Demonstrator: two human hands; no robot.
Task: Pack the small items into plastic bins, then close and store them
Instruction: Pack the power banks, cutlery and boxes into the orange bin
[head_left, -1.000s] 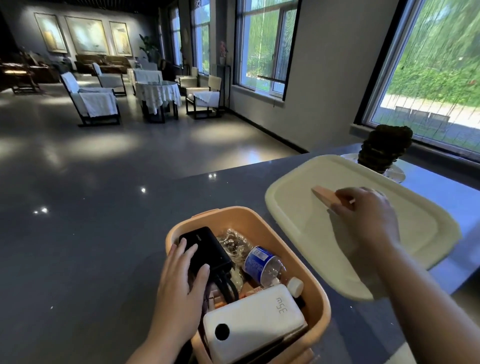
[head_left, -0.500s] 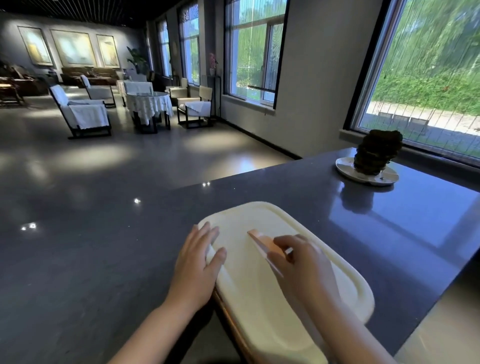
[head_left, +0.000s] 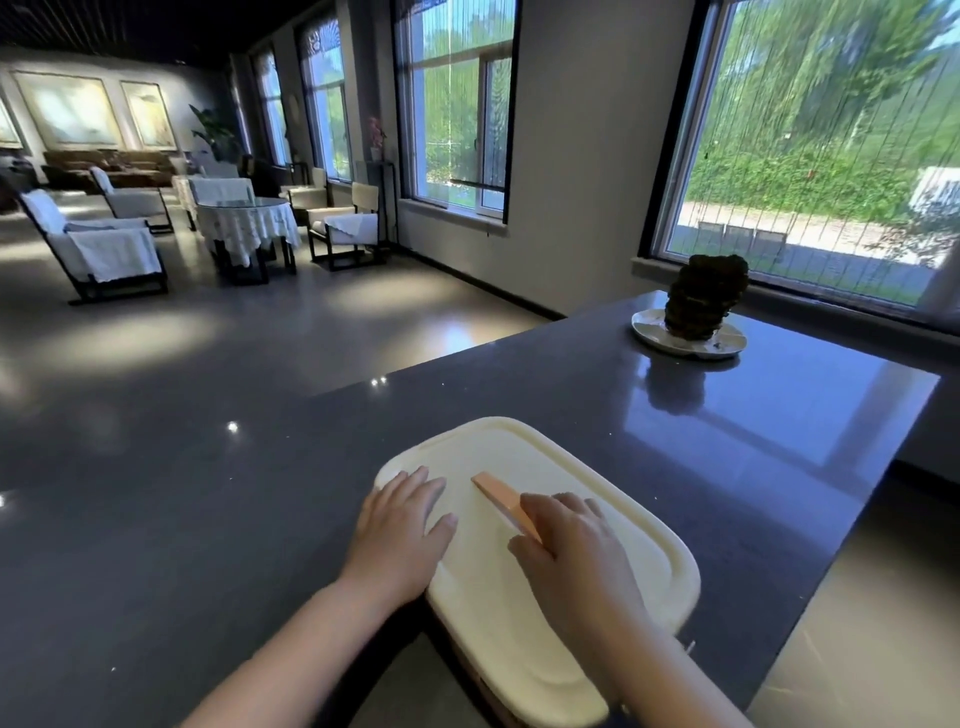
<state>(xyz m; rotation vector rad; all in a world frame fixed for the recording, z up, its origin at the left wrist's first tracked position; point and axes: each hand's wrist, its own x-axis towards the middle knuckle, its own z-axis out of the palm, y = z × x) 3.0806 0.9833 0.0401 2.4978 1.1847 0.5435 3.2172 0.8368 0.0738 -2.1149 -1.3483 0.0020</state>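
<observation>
- Two bare hands rest on a cream lid that covers a bin; the bin itself is almost wholly hidden beneath it, with only a sliver of its wall showing under the lid's near edge
- Left hand lies flat, fingers straight and spread, pressing the lid's left side near the rim; it grasps nothing
- Right hand lies over the lid's middle, fingers curled around the near end of a peach handle; the handle's far end juts out beyond the fingertips, pointing away and to the left
- Between the two hands is a strip of bare lid; the hands are near each other but do not touch
- Under the lid, a dark glossy counter spreads away from both hands
- Well beyond the right hand, on the counter's far side by a window, a dark knobbly ornament stands on a white plate
- Far past the left hand, white-draped chairs and a cloth-covered table stand on a shiny floor
</observation>
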